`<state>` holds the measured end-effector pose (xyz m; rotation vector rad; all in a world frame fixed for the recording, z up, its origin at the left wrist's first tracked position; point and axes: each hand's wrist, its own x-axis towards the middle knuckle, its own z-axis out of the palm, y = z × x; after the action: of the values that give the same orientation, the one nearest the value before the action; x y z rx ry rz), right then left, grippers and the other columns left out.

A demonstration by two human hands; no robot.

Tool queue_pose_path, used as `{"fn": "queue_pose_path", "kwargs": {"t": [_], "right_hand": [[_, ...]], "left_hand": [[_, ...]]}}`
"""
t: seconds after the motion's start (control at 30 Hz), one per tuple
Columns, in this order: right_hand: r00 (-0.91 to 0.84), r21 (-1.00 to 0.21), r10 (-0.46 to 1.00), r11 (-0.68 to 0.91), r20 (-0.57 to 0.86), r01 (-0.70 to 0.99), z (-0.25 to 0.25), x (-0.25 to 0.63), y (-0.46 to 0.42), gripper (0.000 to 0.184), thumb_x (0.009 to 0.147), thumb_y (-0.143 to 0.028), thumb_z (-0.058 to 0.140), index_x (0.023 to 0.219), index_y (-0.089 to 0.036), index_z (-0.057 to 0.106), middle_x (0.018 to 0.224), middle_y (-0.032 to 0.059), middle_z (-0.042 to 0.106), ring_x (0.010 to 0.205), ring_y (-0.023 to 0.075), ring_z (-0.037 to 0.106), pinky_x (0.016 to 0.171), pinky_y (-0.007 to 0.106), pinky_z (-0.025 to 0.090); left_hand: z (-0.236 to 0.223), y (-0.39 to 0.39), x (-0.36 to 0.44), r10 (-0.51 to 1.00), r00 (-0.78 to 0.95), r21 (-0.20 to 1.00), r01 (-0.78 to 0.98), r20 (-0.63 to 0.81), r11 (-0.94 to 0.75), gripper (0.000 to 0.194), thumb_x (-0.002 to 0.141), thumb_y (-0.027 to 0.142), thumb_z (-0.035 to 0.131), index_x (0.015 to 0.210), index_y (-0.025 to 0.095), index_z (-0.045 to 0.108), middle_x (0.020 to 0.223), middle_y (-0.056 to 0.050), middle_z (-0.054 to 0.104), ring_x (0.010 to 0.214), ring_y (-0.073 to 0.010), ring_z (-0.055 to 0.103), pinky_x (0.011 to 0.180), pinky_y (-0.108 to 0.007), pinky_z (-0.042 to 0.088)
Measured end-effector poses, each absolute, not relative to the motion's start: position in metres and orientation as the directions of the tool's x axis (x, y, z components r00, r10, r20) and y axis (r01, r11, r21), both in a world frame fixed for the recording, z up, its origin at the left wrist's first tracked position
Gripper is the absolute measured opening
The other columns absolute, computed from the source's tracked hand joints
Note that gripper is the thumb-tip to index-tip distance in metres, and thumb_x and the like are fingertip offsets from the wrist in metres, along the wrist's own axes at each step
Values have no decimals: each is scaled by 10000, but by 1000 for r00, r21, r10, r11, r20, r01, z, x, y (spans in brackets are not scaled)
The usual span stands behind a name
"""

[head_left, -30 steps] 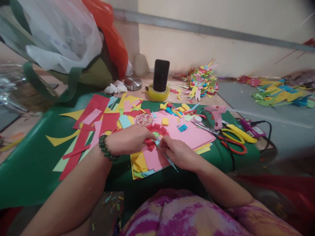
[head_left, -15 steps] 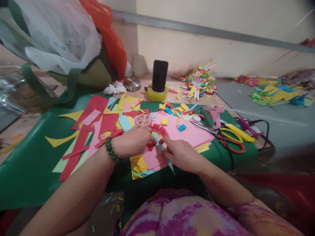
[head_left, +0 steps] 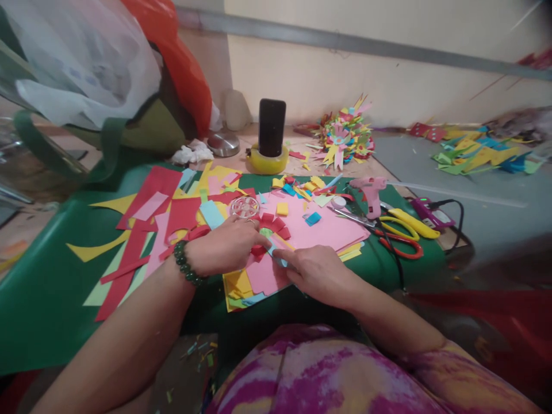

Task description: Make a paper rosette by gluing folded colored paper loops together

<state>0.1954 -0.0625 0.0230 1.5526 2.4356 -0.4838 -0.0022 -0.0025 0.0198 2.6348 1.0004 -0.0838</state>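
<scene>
The light blue strip (head_left: 282,263) lies at the near side of the red paper ring (head_left: 283,232), slanting toward your right hand (head_left: 323,273), whose fingers partly cover it; your left hand (head_left: 226,245) extends a fingertip near its far end. Whether either pinches is unclear.

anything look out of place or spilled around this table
A couple of things: a phone stands in what looks like a yellow tape roll, an odd stand, and small paper scraps lie strewn below the near edge of the green tabletop, as if fallen.
</scene>
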Motion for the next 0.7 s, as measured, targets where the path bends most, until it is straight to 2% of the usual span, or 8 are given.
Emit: {"fn": "queue_pose_path", "kwargs": {"t": [0.13,0.27,0.37,0.5,0.7], "right_hand": [[-452,-342,866,366,-215,865,26,217,-67,332,994,-312,458,1213,-266,703,1067,61,771,936,208,706,744,284,438],[-461,-327,883,413,-85,850,25,234,-71,371,984,-224,432,1234,-257,704,965,60,735,810,169,666,697,274,408],[-511,-255,844,464,-166,849,24,232,-70,375,976,-209,448,1252,-265,695,868,54,676,741,156,621,625,267,354],[-547,-156,785,525,-293,837,23,218,-69,362,991,-224,435,1242,-275,691,858,67,649,755,178,608,570,282,280],[-579,-121,739,577,-344,808,26,204,-69,338,996,-213,410,1189,-229,687,887,84,657,765,189,627,548,287,265]], "left_hand": [[26,-2,0,612,748,269,663,-256,-698,323,841,144,533,1041,270,753,961,-73,658,984,-256,599,974,-443,386],[30,-2,0,621,733,273,680,-277,-681,345,845,165,536,1101,283,734,975,-63,665,967,-236,608,968,-416,384],[29,-2,-1,621,735,275,678,-272,-682,396,833,165,541,1155,307,721,958,-52,680,966,-234,613,975,-419,376],[29,-3,0,628,733,261,681,-263,-685,375,828,156,533,1101,300,746,940,-51,675,941,-225,608,952,-410,380],[28,-6,6,655,708,220,706,-265,-673,350,807,146,578,1080,284,748,865,-37,669,868,-213,613,930,-407,391]]}}
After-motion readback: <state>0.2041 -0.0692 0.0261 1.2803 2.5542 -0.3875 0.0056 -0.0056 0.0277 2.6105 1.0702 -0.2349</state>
